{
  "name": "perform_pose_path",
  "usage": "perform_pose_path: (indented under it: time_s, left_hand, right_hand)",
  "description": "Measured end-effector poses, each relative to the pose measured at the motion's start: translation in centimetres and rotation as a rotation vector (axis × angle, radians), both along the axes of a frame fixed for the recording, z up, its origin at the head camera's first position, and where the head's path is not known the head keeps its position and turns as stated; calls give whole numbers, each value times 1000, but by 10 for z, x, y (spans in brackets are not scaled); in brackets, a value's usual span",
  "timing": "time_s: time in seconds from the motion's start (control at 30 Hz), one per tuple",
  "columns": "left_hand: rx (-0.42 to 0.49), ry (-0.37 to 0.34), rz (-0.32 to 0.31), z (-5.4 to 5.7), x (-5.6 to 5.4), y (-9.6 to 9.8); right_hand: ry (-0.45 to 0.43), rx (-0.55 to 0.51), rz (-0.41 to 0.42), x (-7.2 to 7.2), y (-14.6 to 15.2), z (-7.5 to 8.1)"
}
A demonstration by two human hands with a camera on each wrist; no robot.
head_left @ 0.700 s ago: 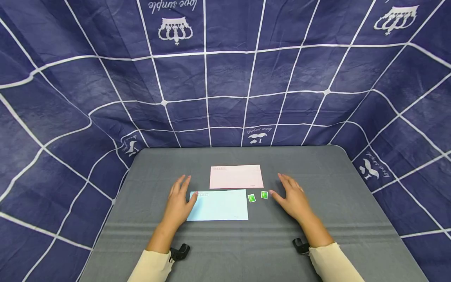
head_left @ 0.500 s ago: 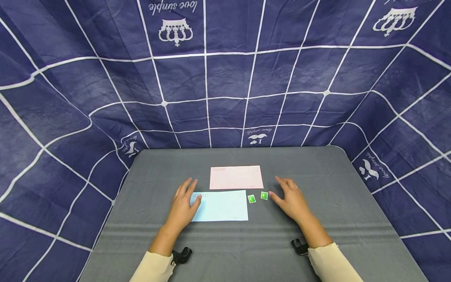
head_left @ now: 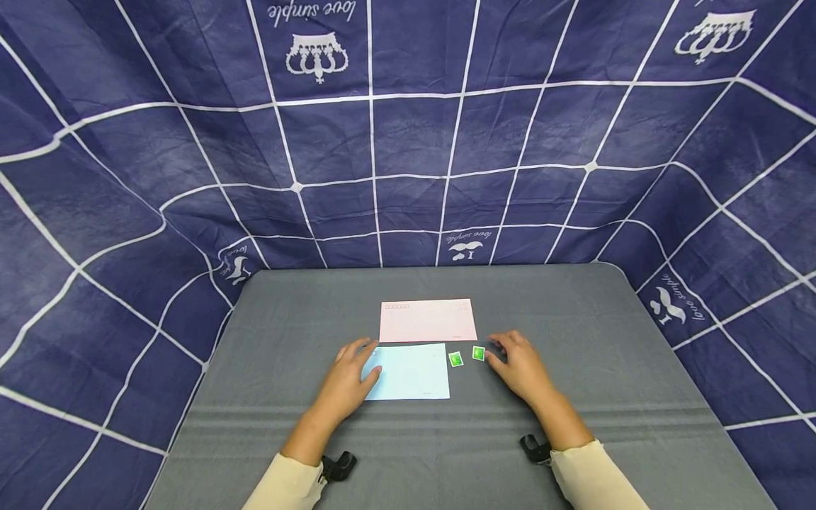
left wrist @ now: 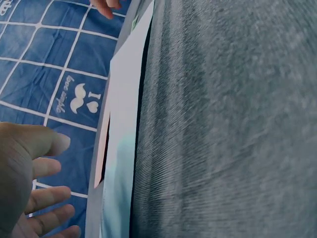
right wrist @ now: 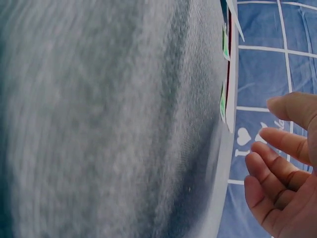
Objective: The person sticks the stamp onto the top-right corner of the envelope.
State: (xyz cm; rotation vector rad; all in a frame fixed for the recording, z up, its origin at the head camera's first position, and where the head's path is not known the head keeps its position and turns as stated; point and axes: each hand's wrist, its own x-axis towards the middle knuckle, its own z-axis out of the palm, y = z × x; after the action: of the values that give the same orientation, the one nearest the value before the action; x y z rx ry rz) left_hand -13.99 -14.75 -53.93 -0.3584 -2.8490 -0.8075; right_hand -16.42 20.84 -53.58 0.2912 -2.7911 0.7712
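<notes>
A light blue envelope (head_left: 411, 372) lies flat on the grey cloth, and a pink envelope (head_left: 427, 320) lies just beyond it. Over the left end of the blue one hovers my left hand (head_left: 347, 379), fingers relaxed and holding nothing; in the left wrist view a gap shows between that hand and the envelope. Two small green stamps with white edges sit to the right of the blue envelope: the left stamp (head_left: 455, 359) and the right stamp (head_left: 479, 353). My right hand (head_left: 521, 368) is just right of the right stamp, its fingers loosely bent with nothing between them.
The table (head_left: 293, 297) is covered in grey cloth. Blue curtains (head_left: 408, 142) with white grid lines stand behind it and along both sides. Black wrist straps sit on both forearms, by the cream sleeves (head_left: 287, 482).
My left hand has moved right, further over the blue envelope. My right hand has drawn slightly nearer and its fingers have bent more. Envelopes and stamps stay in place.
</notes>
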Motion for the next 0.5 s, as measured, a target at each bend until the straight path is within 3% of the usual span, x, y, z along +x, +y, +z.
perform_pose_path:
  time_s: [0.13, 0.4, 0.5]
  left_hand:
    - [-20, -21, -29, -2, 3, 2]
    - [-92, 35, -118, -6, 6, 4]
    - [-109, 22, -145, -7, 8, 5]
  right_hand:
    - [7, -16, 17, 0, -6, -3]
    - [-39, -42, 61, -1, -15, -5]
    - [-55, -42, 62, -1, -18, -6]
